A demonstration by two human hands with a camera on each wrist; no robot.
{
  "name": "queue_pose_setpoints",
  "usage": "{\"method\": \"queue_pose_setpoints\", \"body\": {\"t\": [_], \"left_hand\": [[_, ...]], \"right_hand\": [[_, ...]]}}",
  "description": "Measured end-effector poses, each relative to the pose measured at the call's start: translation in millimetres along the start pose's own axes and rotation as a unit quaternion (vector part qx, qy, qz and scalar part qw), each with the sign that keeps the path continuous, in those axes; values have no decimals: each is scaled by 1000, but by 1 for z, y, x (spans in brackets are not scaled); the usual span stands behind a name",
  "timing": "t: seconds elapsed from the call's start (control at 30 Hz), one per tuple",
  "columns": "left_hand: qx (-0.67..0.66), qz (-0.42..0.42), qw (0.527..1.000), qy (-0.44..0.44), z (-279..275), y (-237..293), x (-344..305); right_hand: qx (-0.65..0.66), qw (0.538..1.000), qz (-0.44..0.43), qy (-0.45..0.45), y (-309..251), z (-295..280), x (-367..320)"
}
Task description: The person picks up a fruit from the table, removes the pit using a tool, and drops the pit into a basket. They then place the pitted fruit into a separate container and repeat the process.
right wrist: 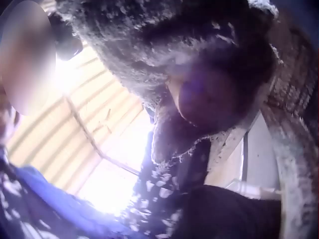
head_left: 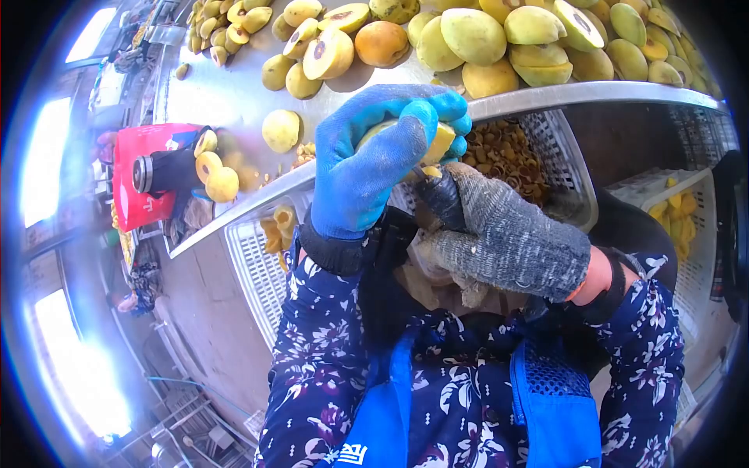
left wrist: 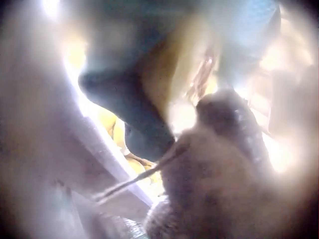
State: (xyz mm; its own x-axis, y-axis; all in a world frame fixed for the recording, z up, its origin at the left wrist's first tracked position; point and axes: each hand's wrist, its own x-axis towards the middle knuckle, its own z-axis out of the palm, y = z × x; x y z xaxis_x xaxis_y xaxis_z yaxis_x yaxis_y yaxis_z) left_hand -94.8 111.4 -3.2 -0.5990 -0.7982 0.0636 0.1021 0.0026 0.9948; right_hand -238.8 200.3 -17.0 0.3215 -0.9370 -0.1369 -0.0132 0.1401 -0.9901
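In the head view my left hand (head_left: 367, 156), in a blue glove, cups a yellow peach (head_left: 442, 143) above the table's near edge, its fingers curled over the fruit. Just below, my right hand (head_left: 515, 234), in a grey knitted glove, is curled with a black-covered part (head_left: 441, 199) pointing up at the peach. A small dark tool tip (head_left: 420, 173) shows there, most of the tool hidden in the fist. The left wrist view is blurred, with the peach (left wrist: 172, 74) close above the right glove (left wrist: 214, 184). A rounded dark end (right wrist: 212, 99) sits inside the right glove (right wrist: 164, 50).
Whole and halved peaches (head_left: 472, 37) are heaped on the metal table (head_left: 226, 93). Beneath its raised rim (head_left: 593, 95) stands a crate (head_left: 573, 156) of brown pits. Other crates flank me: one left (head_left: 248, 269), one right (head_left: 706, 234). A red bag (head_left: 129, 175) lies left.
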Motion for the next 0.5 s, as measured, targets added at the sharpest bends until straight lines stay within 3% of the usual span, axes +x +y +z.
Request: {"method": "queue_pose_setpoints", "body": {"t": [0.07, 0.13, 0.23, 0.3, 0.33, 0.37, 0.4, 0.5], "left_hand": [[-3, 13, 1000, -5, 0, -1, -1], [-89, 18, 996, 0, 1, -3, -2], [-90, -5, 996, -19, 0, -2, -1], [-39, -4, 999, -20, 1, -1, -1], [13, -2, 1000, -24, 1, 0, -1], [12, -2, 1000, -21, 1, 0, -1], [10, 2, 1000, -29, 0, 0, -2], [10, -6, 999, -36, 1, 4, -1]], "right_hand": [[-2, 1000, 23, -15, -4, -3, 0], [-6, 998, 45, -31, -5, -3, 0], [-28, 999, 21, 11, 7, 5, -1], [-35, 994, -97, 25, 22, 8, -1], [-36, 994, -96, 22, 11, 6, -1], [89, 994, 54, -46, -6, 0, -4], [209, 950, 202, -111, -16, -3, -5], [204, 953, 194, -112, -15, -4, -5]]}}
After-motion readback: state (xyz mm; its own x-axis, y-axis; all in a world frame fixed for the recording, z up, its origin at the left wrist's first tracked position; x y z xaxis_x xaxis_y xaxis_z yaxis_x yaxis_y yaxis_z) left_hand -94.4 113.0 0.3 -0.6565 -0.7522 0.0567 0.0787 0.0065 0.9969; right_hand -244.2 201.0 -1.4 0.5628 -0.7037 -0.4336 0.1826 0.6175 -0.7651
